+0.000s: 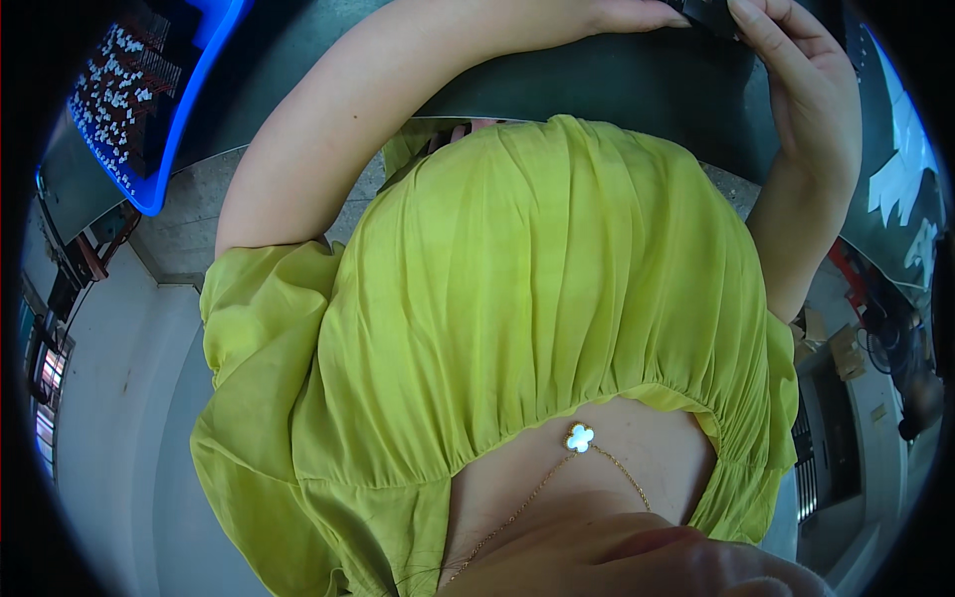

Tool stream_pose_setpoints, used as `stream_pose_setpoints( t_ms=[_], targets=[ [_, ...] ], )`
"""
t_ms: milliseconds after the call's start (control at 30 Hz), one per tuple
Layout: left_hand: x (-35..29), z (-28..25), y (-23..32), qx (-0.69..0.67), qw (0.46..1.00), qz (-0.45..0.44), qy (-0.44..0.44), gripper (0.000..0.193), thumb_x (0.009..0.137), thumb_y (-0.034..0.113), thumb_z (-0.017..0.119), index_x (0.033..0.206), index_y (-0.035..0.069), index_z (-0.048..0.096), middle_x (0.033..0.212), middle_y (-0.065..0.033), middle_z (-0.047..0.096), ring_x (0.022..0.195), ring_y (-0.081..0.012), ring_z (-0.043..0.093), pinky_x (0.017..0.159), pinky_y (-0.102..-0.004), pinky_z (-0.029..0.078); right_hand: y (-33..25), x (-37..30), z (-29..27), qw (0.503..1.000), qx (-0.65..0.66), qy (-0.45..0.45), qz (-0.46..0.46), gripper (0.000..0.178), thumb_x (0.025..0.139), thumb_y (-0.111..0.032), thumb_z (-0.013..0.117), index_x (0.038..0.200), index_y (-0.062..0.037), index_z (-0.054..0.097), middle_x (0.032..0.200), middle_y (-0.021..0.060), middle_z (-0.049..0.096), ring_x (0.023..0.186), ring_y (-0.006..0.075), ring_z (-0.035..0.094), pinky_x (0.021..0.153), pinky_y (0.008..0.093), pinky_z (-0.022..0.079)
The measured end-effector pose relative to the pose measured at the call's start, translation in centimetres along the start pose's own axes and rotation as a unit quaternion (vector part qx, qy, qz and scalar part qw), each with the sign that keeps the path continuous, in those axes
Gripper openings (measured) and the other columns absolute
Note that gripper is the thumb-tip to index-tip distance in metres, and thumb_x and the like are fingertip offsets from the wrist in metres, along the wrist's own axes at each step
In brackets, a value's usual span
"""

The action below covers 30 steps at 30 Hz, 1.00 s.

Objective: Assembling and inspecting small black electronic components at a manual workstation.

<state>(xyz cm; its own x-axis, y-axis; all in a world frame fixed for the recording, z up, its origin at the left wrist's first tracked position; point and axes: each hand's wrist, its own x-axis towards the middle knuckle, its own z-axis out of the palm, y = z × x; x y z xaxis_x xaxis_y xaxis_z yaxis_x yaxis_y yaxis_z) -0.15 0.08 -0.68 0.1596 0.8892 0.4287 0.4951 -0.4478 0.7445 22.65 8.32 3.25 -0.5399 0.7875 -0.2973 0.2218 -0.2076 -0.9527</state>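
Note:
At the top edge of the head view, a small black part (712, 16) sits between my two hands, partly cut off by the frame. My left hand (637, 15) reaches in from the left with its thumb against the part; its other fingers are out of view. From the right, my right hand (808, 60) pinches the same part between thumb and fingers. Both hands are over the dark green tabletop (557, 80).
A blue bin (177, 149) at the far left holds many small white pieces and dark comb-like parts. White strips (900, 179) lie on the tabletop at the far right. Beyond the right arm, cardboard boxes (846, 350) stand in the background.

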Motion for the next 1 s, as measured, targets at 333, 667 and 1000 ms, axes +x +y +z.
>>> stream_pose_setpoints(
  t_ms=[333, 667, 1000],
  targets=[
    [0.0, 0.2, -0.3, 0.001, 0.999, 0.036, 0.023, 0.036, 0.077, 0.013, 0.083, 0.11, 0.005, 0.07, 0.101, -0.0138, 0.068, 0.093, -0.0315, 0.069, 0.079, -0.0375, 0.057, -0.3, 0.1, 0.4, 1.0, -0.011, 0.006, 0.008, 0.012, 0.092, -0.006, 0.075, 0.097, 0.0045, 0.072, 0.099, 0.0071, 0.072, 0.084, 0.0096, 0.063, 0.079, 0.0225, 0.05],
    [0.1, 0.1, 0.1, 0.028, 0.999, 0.04, 0.021, 0.04, 0.077, 0.017, 0.086, 0.112, 0.005, 0.07, 0.104, -0.0131, 0.07, 0.094, -0.0321, 0.068, 0.082, -0.0381, 0.056, -1.6, -0.3, 1.1, 1.0, 0.01, -0.013, 0.003, 0.013, 0.092, -0.007, 0.076, 0.097, 0.0043, 0.072, 0.097, 0.0062, 0.073, 0.084, 0.0096, 0.064, 0.079, 0.0232, 0.05],
    [-0.1, 0.3, 0.2, 0.028, 0.999, 0.004, 0.019, 0.038, 0.076, 0.018, 0.088, 0.109, 0.006, 0.073, 0.104, -0.0143, 0.071, 0.094, -0.0319, 0.068, 0.082, -0.038, 0.056, -1.4, -0.4, 1.7, 0.999, 0.049, -0.02, 0.003, 0.009, 0.094, -0.005, 0.074, 0.099, 0.0025, 0.071, 0.093, 0.0034, 0.072, 0.082, 0.0072, 0.065, 0.075, 0.0208, 0.052]
  ],
)
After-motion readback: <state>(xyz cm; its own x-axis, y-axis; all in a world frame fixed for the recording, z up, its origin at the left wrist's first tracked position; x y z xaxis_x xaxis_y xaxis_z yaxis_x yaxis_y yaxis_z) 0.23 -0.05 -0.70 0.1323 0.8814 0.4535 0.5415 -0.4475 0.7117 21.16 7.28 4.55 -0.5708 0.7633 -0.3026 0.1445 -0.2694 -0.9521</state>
